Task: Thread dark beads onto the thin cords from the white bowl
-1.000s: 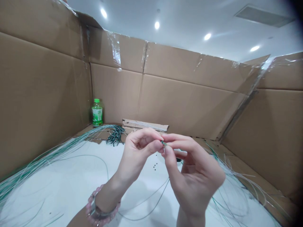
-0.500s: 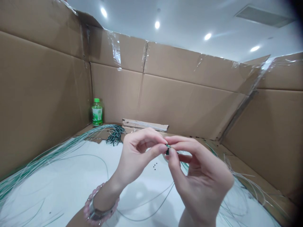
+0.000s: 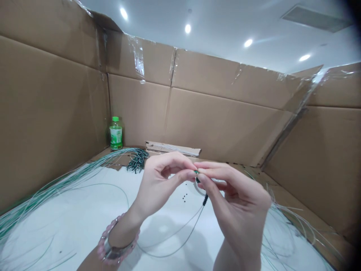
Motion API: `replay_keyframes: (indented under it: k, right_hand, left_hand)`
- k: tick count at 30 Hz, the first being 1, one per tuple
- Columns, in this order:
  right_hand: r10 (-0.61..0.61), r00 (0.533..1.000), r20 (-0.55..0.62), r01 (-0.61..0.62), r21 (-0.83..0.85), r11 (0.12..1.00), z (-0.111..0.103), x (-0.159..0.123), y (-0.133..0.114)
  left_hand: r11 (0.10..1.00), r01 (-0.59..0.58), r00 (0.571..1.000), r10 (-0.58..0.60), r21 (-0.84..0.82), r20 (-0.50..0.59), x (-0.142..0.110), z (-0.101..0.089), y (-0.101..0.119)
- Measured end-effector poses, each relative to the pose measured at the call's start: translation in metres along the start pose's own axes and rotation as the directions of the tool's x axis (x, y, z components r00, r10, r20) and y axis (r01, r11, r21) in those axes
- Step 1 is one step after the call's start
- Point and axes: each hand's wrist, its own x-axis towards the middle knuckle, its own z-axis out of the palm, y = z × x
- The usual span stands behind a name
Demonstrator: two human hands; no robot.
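My left hand (image 3: 160, 184) and my right hand (image 3: 234, 203) meet fingertip to fingertip above a white table (image 3: 70, 210). Both pinch the end of a thin green cord (image 3: 180, 241). A few small dark beads (image 3: 205, 199) hang on the cord just under my right thumb. The cord loops down and away below both hands. A pink bead bracelet (image 3: 113, 244) is on my left wrist. Some tiny loose dark beads (image 3: 184, 196) lie on the table behind the hands.
A long bundle of green cords (image 3: 56, 184) runs along the left side to a dark tasselled end (image 3: 137, 160). More loose cords (image 3: 284, 229) lie at the right. A green bottle (image 3: 116, 134) stands in the back left corner. Cardboard walls (image 3: 214, 124) enclose the table.
Dark beads have slid down the cord and now hang below my right thumb. Both hands have stayed in place, pinched together.
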Motion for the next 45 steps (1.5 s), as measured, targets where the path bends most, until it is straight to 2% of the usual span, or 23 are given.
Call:
replay_keyframes:
  k: [5, 10, 17, 27, 31, 36, 41, 43, 45]
  right_hand:
    - [-0.046, 0.997, -0.07, 0.041, -0.074, 0.996, 0.005, 0.0, 0.0]
    - [-0.105, 0.992, -0.066, 0.09, -0.205, 0.975, 0.006, 0.001, -0.003]
    - [-0.107, 0.993, -0.054, 0.091, -0.246, 0.965, 0.005, 0.0, -0.002]
    - [-0.107, 0.993, -0.043, 0.095, -0.225, 0.97, 0.005, 0.001, -0.002]
    - [-0.118, 0.993, -0.032, 0.106, -0.258, 0.96, 0.003, 0.001, -0.002]
    - [-0.117, 0.992, 0.05, 0.127, -0.324, 0.937, -0.004, 0.002, -0.001]
    - [-0.08, 0.995, 0.066, 0.094, -0.244, 0.965, -0.009, 0.005, 0.002]
    - [-0.038, 0.996, 0.076, 0.051, -0.179, 0.983, -0.008, 0.005, 0.002]
    - [-0.001, 0.998, 0.062, 0.01, -0.145, 0.989, -0.005, 0.006, 0.003]
  left_hand:
    - [0.992, -0.02, 0.998, 0.028, 0.126, -0.063, -0.003, 0.0, 0.002]
    - [0.956, -0.092, 0.994, 0.106, 0.277, -0.034, -0.004, 0.002, 0.004]
    - [0.928, -0.155, 0.986, 0.166, 0.338, -0.002, -0.002, 0.001, 0.001]
    - [0.912, -0.172, 0.984, 0.176, 0.372, 0.023, -0.003, 0.0, 0.001]
    - [0.856, -0.255, 0.965, 0.253, 0.45, 0.067, -0.003, -0.001, 0.0]
    - [0.751, -0.372, 0.926, 0.34, 0.545, 0.163, -0.003, -0.003, 0.004]
    - [0.821, -0.296, 0.955, 0.268, 0.488, 0.129, -0.003, -0.005, 0.004]
    - [0.809, -0.285, 0.956, 0.276, 0.514, 0.097, -0.002, -0.004, 0.002]
    - [0.765, -0.317, 0.94, 0.333, 0.561, 0.077, -0.002, -0.001, 0.0]
